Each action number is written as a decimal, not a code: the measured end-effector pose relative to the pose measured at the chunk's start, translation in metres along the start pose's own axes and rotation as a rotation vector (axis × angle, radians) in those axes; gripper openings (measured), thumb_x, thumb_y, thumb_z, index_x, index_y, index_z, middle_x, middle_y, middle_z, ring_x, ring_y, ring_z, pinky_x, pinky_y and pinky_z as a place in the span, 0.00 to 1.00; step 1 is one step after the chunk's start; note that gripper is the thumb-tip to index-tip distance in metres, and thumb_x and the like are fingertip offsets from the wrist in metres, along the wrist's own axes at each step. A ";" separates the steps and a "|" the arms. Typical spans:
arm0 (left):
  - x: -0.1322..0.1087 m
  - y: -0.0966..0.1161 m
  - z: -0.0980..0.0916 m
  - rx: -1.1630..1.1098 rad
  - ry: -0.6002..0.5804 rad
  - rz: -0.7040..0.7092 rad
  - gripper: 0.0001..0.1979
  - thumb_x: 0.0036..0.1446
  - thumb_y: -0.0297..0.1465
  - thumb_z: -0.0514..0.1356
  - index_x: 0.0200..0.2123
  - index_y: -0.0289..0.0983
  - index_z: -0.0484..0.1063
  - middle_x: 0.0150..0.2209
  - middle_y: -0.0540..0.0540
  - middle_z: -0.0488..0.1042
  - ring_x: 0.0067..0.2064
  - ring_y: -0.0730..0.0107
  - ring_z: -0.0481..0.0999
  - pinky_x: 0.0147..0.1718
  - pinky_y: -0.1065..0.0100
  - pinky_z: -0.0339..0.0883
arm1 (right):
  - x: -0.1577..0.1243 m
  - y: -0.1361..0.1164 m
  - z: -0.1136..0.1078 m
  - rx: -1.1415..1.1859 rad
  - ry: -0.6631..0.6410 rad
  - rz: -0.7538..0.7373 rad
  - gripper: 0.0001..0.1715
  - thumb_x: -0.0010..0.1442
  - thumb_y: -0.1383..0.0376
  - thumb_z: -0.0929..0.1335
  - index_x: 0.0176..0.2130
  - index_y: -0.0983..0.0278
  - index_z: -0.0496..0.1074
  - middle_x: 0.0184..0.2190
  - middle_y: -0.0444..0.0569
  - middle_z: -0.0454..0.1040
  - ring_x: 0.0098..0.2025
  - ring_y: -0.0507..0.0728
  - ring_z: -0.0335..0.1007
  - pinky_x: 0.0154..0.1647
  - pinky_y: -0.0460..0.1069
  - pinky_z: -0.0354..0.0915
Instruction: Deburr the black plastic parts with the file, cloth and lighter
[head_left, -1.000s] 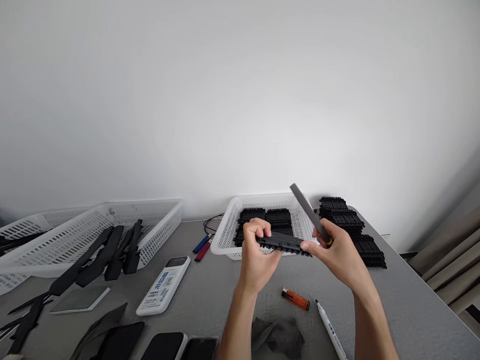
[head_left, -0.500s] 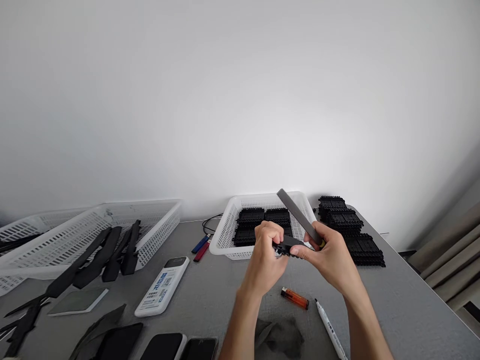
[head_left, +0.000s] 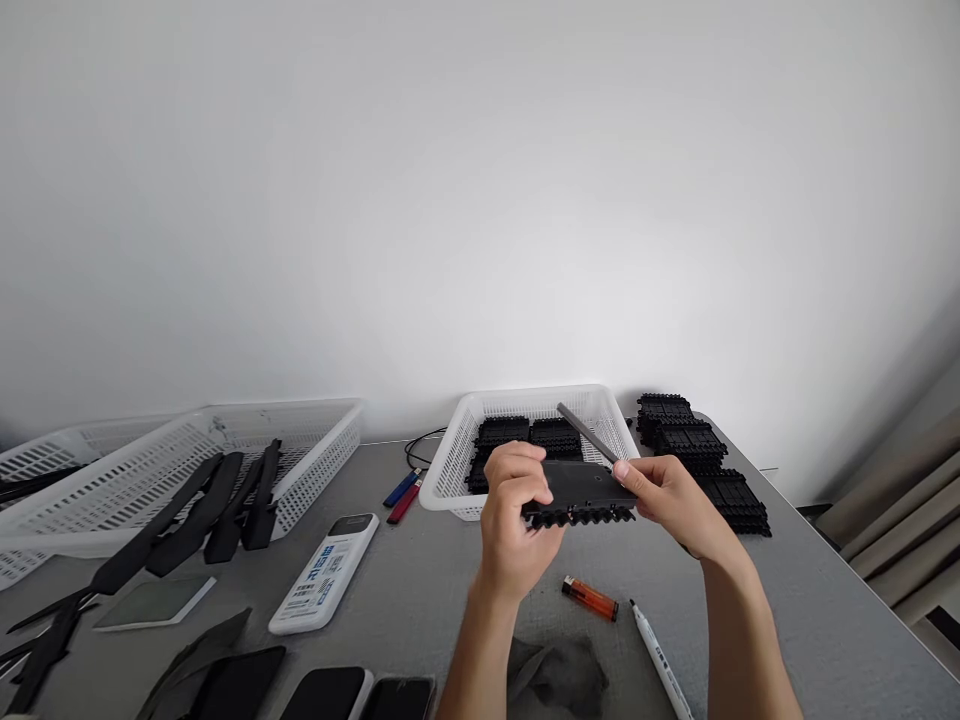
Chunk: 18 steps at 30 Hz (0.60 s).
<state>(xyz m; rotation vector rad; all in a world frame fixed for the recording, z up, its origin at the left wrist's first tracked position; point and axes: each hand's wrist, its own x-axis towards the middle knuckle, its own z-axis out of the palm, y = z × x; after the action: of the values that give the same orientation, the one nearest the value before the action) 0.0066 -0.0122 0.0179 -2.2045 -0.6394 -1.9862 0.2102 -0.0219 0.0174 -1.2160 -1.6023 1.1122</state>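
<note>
My left hand [head_left: 517,505] is closed around the left end of a black plastic plate [head_left: 581,487], which has a row of teeth along its near edge. The plate is held tilted above the table, in front of a white basket. My right hand [head_left: 667,500] is closed on a flat grey file [head_left: 587,434], thumb on top, at the plate's right end. The file points up and to the left over the basket, turned nearly edge-on. My right fingers hide its handle, and whether they also grip the plate is unclear.
The white basket [head_left: 442,490] holds similar black plates; more are stacked [head_left: 727,500] at right. An orange lighter [head_left: 590,598], white marker [head_left: 660,660] and dark cloth [head_left: 555,675] lie nearer me. Leftward are a power bank [head_left: 324,575], phones [head_left: 328,692] and another basket [head_left: 322,455] with black parts.
The plate has turned so its broad smooth face shows. My right hand has shifted slightly right, and the file has tipped lower, from broad side to nearly edge-on.
</note>
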 end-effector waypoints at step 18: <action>-0.006 -0.004 0.003 -0.112 -0.135 -0.863 0.35 0.58 0.42 0.65 0.65 0.49 0.56 0.64 0.40 0.63 0.63 0.49 0.67 0.54 0.56 0.68 | 0.006 0.000 0.013 0.134 0.392 -0.059 0.24 0.54 0.49 0.74 0.40 0.63 0.71 0.19 0.33 0.47 0.22 0.48 0.41 0.21 0.46 0.43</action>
<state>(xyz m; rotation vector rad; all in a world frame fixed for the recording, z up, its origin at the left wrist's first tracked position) 0.0074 -0.0085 0.0109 -2.3674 -1.7799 -2.2259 0.1968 -0.0185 0.0143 -1.2032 -1.2376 0.8649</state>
